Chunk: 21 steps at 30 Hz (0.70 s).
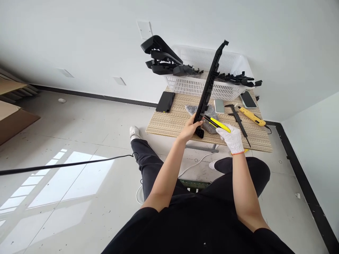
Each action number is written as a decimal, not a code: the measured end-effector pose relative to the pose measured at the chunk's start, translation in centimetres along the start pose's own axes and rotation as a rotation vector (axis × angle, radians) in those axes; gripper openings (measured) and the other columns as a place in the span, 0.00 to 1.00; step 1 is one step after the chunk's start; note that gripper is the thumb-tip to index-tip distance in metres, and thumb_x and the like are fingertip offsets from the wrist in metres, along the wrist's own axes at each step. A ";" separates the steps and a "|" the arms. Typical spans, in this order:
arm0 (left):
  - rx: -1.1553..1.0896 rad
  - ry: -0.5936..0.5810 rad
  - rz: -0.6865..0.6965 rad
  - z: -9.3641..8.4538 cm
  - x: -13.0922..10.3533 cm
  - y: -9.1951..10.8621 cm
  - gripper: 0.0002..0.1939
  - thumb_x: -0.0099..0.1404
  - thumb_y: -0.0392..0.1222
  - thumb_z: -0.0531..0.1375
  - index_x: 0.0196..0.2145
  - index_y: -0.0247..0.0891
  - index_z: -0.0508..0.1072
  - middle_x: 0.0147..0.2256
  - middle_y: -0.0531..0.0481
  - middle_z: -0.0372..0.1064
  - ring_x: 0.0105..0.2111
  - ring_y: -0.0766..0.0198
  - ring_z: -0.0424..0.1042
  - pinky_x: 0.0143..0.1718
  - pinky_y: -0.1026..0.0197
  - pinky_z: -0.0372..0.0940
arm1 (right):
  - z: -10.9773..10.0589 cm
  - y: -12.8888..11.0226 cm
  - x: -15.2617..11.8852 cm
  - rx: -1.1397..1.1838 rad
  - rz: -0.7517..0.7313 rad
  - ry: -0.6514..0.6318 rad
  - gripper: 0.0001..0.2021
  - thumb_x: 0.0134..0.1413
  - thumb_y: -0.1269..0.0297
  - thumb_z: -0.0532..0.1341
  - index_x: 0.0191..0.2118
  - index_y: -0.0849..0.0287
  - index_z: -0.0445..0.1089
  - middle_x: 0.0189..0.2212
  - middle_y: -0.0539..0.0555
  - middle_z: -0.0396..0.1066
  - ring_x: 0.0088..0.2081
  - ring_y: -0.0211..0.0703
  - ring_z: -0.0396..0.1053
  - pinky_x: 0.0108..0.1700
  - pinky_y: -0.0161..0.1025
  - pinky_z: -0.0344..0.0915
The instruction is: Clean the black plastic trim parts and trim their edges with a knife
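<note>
My bare left hand (191, 127) is closed around the lower end of a long black plastic trim part (209, 86), which stands tilted up over the table. In my right hand (232, 138), covered by a white knit glove with an orange cuff, is a yellow and black utility knife (219, 125). The knife's front end points left and lies close to the trim part beside my left fingers; whether the blade touches it I cannot tell. A piece of silvery bubble wrap (210, 126) lies on the table beneath the knife.
A white plastic basket (185, 84) holding several black plastic parts (166, 58) stands at the back of the wood-grain table (161, 123). Across the tabletop lie a black pouch (165, 101), a pale green box (219, 106), a caliper (239, 123), a yellow corded tool (252, 116) and a phone (248, 99).
</note>
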<state>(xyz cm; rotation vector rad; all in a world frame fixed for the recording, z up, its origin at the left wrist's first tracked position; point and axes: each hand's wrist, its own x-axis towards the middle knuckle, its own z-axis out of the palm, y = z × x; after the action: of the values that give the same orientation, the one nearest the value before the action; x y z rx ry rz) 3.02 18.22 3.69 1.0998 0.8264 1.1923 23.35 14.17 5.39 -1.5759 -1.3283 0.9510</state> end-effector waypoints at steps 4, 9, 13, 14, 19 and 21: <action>0.020 0.010 0.000 0.0 0.1 -0.3 0.13 0.58 0.40 0.62 0.42 0.39 0.74 0.40 0.52 0.72 0.37 0.66 0.66 0.42 0.64 0.62 | 0.0 -0.1 -0.1 -0.043 -0.024 0.000 0.26 0.44 0.50 0.71 0.46 0.62 0.79 0.21 0.47 0.69 0.21 0.34 0.62 0.25 0.34 0.60; 0.056 0.051 -0.016 0.0 0.1 -0.5 0.10 0.59 0.40 0.60 0.39 0.39 0.74 0.38 0.52 0.72 0.38 0.65 0.68 0.43 0.63 0.61 | -0.2 0.0 0.0 -0.031 -0.008 -0.003 0.26 0.43 0.51 0.71 0.46 0.63 0.79 0.20 0.47 0.68 0.21 0.34 0.61 0.24 0.34 0.59; -0.013 0.074 -0.036 -0.1 0.3 -0.7 0.10 0.62 0.41 0.57 0.40 0.39 0.74 0.37 0.51 0.73 0.37 0.65 0.69 0.38 0.64 0.62 | -0.2 0.2 0.1 -0.020 -0.014 0.024 0.25 0.44 0.50 0.71 0.46 0.63 0.78 0.20 0.47 0.68 0.21 0.34 0.60 0.23 0.34 0.60; -0.032 0.083 -0.051 -0.1 0.3 -0.8 0.10 0.63 0.42 0.56 0.39 0.38 0.74 0.35 0.51 0.73 0.35 0.66 0.68 0.37 0.64 0.62 | -0.2 0.2 0.1 -0.007 -0.005 0.007 0.26 0.43 0.50 0.71 0.46 0.63 0.78 0.20 0.47 0.68 0.21 0.34 0.60 0.24 0.34 0.60; -0.094 0.097 -0.044 0.1 0.4 -0.8 0.14 0.67 0.50 0.56 0.42 0.39 0.72 0.36 0.50 0.74 0.34 0.67 0.68 0.34 0.65 0.62 | -0.3 0.3 0.1 -0.039 -0.013 0.018 0.26 0.43 0.49 0.71 0.46 0.61 0.79 0.22 0.48 0.69 0.21 0.34 0.62 0.24 0.34 0.61; -0.086 0.101 -0.035 0.2 0.3 -0.7 0.14 0.68 0.51 0.55 0.43 0.39 0.72 0.39 0.50 0.74 0.35 0.67 0.69 0.34 0.65 0.62 | -0.3 0.4 0.1 -0.024 -0.004 -0.016 0.28 0.42 0.49 0.72 0.47 0.62 0.78 0.22 0.48 0.70 0.21 0.34 0.62 0.24 0.34 0.61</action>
<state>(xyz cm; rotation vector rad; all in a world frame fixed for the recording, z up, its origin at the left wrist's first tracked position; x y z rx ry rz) 3.46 18.46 3.12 0.9580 0.8609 1.2505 23.74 14.23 5.15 -1.5862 -1.3579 0.9501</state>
